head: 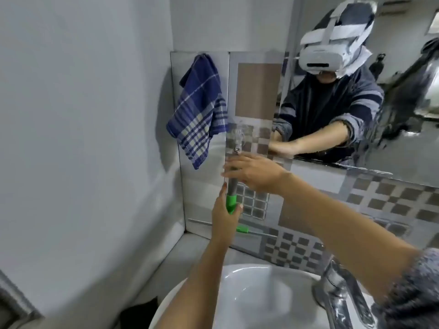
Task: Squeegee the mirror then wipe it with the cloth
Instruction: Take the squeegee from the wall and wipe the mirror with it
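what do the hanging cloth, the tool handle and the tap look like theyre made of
Cloth: woven fabric, probably cotton; soft folds, blue and white check.
Squeegee handle: grey shaft, maybe metal, with a glossy green section, likely plastic.
Tap: polished chrome-look metal; mirror-like reflections.

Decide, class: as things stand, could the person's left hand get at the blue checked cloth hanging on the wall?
Probably not at once: the left hand is closed round the squeegee handle. The way up to the blue checked cloth looks clear, though, once it lets go.
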`<state>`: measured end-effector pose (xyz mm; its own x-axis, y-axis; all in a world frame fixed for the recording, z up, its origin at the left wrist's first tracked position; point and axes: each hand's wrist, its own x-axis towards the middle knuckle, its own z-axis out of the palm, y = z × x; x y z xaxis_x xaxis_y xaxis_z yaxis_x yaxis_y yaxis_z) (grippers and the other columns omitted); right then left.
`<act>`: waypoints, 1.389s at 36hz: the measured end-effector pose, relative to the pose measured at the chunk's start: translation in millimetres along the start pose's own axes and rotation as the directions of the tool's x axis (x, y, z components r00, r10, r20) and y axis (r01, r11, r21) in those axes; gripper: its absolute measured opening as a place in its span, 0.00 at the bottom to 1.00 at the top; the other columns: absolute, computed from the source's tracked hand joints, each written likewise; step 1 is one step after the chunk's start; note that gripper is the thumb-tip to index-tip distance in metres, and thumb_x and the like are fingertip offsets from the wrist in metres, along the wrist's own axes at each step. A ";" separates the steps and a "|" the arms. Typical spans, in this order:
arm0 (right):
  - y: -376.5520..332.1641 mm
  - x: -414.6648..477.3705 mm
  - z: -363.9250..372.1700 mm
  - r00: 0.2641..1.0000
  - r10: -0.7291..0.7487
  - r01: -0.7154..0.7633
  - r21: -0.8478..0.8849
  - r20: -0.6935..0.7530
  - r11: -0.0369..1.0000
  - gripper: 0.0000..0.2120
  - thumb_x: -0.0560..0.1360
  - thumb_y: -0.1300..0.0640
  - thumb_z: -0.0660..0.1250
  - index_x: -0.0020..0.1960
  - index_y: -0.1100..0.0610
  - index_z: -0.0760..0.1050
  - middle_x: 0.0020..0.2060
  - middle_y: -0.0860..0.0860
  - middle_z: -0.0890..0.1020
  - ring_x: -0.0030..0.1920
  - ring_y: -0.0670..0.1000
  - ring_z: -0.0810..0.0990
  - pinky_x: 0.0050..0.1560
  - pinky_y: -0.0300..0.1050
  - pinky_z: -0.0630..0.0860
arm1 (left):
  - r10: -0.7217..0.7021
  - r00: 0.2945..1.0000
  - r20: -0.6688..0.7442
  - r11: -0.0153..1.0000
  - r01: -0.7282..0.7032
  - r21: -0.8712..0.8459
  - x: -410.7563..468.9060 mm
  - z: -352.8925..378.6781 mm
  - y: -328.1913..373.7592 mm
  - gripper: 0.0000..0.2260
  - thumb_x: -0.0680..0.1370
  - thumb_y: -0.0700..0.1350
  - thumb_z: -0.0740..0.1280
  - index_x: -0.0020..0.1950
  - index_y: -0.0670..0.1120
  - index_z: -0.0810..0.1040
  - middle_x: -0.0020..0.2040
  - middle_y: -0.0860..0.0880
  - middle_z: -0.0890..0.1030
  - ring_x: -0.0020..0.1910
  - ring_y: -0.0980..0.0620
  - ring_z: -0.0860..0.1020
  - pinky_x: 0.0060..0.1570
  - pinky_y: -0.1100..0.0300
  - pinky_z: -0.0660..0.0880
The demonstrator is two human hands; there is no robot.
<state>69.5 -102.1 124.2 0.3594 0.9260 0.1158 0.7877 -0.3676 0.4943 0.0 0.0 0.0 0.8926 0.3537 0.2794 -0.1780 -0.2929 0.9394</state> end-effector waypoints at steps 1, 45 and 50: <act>2.3 3.0 2.8 0.999 -0.011 0.010 -0.025 -0.043 1.000 0.22 0.74 0.62 0.66 0.67 0.50 0.71 0.67 0.50 0.73 0.70 0.52 0.66 0.72 0.48 0.56 | 0.003 1.000 -0.001 1.000 -0.003 -0.008 2.3 0.5 -3.6 0.29 0.75 0.41 0.68 0.73 0.50 0.61 0.63 0.48 0.75 0.58 0.54 0.74 0.61 0.57 0.72; -4.9 -44.2 -37.4 0.926 0.071 -0.083 -0.018 -0.370 0.996 0.14 0.66 0.62 0.74 0.50 0.53 0.80 0.49 0.51 0.81 0.53 0.57 0.78 0.61 0.47 0.61 | 0.199 0.978 0.055 0.975 -0.203 0.086 -21.7 -34.5 39.6 0.17 0.78 0.39 0.63 0.67 0.44 0.69 0.60 0.45 0.76 0.59 0.49 0.74 0.61 0.53 0.72; -3.8 -72.6 -57.8 0.906 0.134 -0.147 -0.003 -0.401 0.989 0.13 0.69 0.63 0.71 0.52 0.54 0.80 0.50 0.52 0.81 0.55 0.56 0.78 0.64 0.48 0.63 | 0.253 0.965 0.065 0.960 -0.258 0.106 -33.2 -26.2 64.2 0.18 0.77 0.38 0.63 0.68 0.45 0.69 0.61 0.46 0.75 0.60 0.52 0.72 0.63 0.54 0.71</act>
<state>11.5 -163.0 163.7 0.2302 0.8247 0.5166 0.7249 -0.4995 0.4744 -51.9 -7.3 56.3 0.8436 0.2098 0.4943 -0.3578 -0.4669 0.8087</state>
